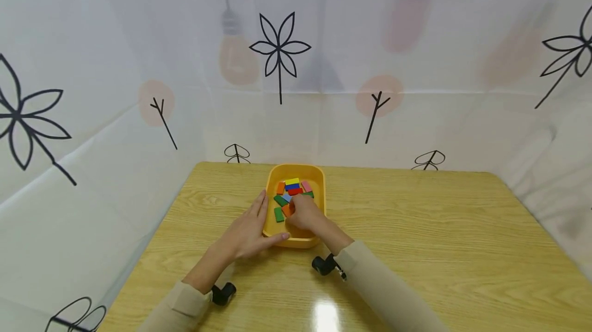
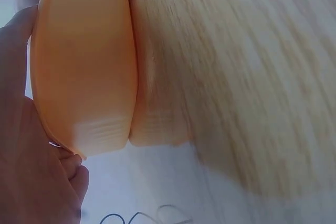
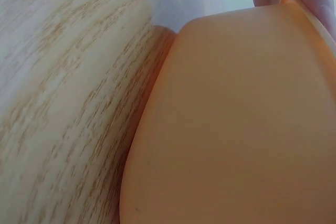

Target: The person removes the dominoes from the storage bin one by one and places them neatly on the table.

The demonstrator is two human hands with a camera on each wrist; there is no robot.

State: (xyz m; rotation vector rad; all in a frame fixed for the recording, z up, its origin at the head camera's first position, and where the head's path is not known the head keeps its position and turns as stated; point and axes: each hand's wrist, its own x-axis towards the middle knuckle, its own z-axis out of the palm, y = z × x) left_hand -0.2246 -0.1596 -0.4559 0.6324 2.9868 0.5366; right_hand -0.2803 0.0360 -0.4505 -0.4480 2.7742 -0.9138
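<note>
A yellow tray (image 1: 300, 243) on the table holds several small coloured blocks: green (image 1: 279, 214), orange (image 1: 280, 188), yellow (image 1: 292, 182), blue, red (image 1: 295, 191) and pink (image 1: 307, 186). My left hand (image 1: 247, 232) rests on the tray's near left corner, its fingers along the left side and its thumb stretched across the near rim. Inside the tray, my right hand (image 1: 306, 214) reaches down with bent fingers beside an orange block (image 1: 287, 210); its fingertips are hidden. Both wrist views mostly show the outer tray wall (image 2: 86, 66).
The wooden table (image 1: 416, 219) extends on both sides of the tray. A white cloth (image 1: 324, 131) with flower drawings hangs behind and at the sides. Dark wrist cameras (image 1: 224, 293) hang under both sleeves.
</note>
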